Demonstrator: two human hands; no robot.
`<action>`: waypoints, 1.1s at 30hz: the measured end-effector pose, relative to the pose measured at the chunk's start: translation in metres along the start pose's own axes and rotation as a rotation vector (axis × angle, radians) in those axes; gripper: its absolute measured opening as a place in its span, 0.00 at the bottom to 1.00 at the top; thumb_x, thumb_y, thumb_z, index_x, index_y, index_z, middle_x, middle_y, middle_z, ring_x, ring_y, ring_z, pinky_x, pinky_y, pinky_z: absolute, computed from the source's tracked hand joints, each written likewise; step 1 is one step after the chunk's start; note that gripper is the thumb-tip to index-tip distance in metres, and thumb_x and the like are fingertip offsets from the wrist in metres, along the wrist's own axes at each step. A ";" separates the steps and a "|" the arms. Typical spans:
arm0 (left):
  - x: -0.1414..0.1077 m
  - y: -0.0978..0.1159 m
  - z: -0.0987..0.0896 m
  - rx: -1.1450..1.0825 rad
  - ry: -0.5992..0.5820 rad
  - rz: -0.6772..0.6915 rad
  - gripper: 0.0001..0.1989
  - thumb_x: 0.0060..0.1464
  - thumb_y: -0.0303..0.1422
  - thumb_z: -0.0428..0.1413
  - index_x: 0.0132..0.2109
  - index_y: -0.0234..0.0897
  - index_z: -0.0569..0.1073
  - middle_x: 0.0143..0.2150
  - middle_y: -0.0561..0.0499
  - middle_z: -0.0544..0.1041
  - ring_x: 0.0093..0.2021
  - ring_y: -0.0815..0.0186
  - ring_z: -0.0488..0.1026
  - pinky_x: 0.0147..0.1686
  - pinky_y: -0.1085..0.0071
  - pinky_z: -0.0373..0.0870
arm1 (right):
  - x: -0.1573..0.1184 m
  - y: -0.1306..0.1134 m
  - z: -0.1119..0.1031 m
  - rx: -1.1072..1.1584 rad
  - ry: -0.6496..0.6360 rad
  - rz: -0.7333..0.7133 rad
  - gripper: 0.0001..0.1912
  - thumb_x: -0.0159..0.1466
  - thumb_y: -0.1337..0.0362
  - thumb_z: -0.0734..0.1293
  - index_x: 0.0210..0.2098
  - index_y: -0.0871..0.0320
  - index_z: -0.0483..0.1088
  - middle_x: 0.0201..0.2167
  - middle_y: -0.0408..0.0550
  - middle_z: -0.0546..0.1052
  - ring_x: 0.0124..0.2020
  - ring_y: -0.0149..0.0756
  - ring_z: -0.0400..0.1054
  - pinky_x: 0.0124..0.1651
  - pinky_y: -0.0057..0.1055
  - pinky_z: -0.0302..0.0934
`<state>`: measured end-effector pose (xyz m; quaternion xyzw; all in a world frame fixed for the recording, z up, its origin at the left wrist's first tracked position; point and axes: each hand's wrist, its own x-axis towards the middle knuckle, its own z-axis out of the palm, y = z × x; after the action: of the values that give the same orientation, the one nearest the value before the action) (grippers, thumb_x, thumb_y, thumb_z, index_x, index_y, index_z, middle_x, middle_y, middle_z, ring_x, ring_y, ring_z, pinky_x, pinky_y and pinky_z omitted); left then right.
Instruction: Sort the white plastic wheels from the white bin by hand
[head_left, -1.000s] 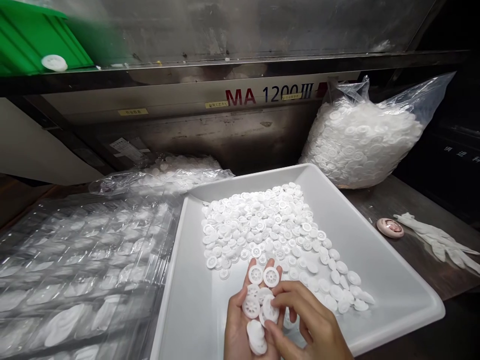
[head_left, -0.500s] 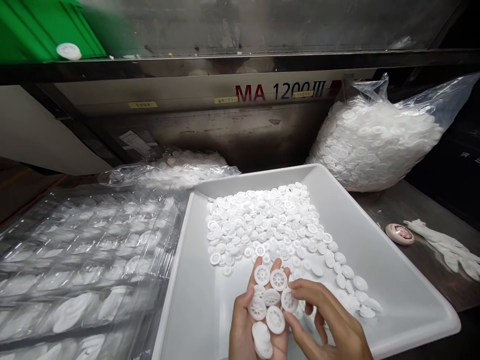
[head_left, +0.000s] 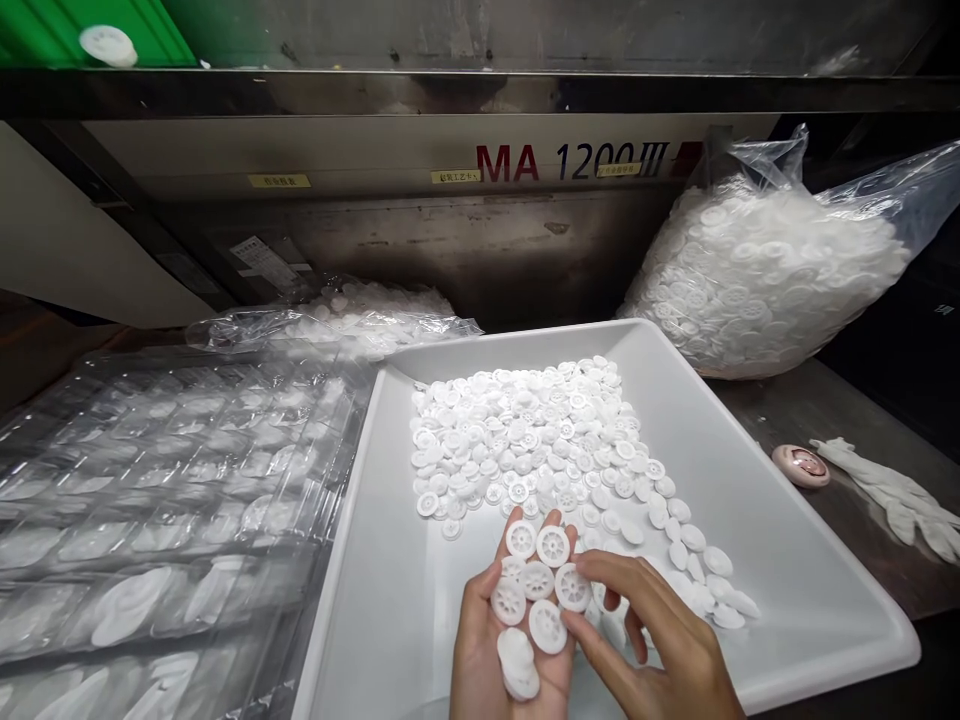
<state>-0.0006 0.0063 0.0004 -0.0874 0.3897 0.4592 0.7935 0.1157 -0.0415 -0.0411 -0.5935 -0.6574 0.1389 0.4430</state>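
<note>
My left hand (head_left: 487, 640) is cupped palm up over the white plastic tray (head_left: 787, 570), holding several small white spoked plastic wheels (head_left: 537, 580). My right hand (head_left: 649, 640) reaches across from the right. Its thumb and forefinger sit on either side of one wheel (head_left: 572, 588) at the edge of that handful. Below my hands, a broad layer of loose white wheels (head_left: 525, 445) spreads across the tray floor, and some lie scattered toward the right corner.
Left of the tray lie stacked clear plastic blister trays (head_left: 157, 480). A bulging clear bag of white wheels (head_left: 757, 280) stands behind its right corner. A pink round object (head_left: 801, 466) and a white glove (head_left: 892, 500) lie on the dark bench (head_left: 817, 410). A metal machine panel (head_left: 570, 160) and green bin (head_left: 90, 30) are behind.
The handful has spread out flatter across my left palm since the earliest frame, with more wheel faces showing. My right fingers have shifted onto a wheel at its edge, and the view has tilted slightly.
</note>
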 end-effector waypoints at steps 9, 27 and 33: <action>0.002 -0.002 -0.004 0.030 0.035 0.034 0.27 0.54 0.27 0.49 0.61 0.38 0.56 0.51 0.37 0.74 0.50 0.57 0.71 0.35 0.73 0.72 | -0.002 -0.001 0.000 0.095 -0.064 0.267 0.13 0.59 0.62 0.67 0.44 0.52 0.66 0.27 0.41 0.67 0.19 0.28 0.59 0.18 0.24 0.57; -0.002 -0.003 0.004 0.003 0.085 0.046 0.24 0.55 0.28 0.48 0.59 0.35 0.59 0.50 0.36 0.74 0.50 0.58 0.71 0.47 0.65 0.69 | 0.002 -0.006 -0.007 0.192 -0.098 0.372 0.22 0.60 0.64 0.66 0.52 0.49 0.57 0.42 0.46 0.71 0.27 0.30 0.62 0.23 0.26 0.60; -0.004 -0.001 0.004 -0.073 0.014 -0.086 0.24 0.55 0.28 0.47 0.59 0.37 0.60 0.46 0.39 0.76 0.50 0.60 0.72 0.39 0.73 0.70 | 0.021 -0.015 -0.012 -0.091 -0.163 -0.014 0.12 0.62 0.69 0.63 0.46 0.53 0.64 0.51 0.52 0.61 0.51 0.43 0.56 0.45 0.37 0.62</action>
<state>0.0012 0.0050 0.0052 -0.1362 0.3740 0.4380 0.8060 0.1169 -0.0307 -0.0152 -0.5953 -0.7010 0.1536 0.3614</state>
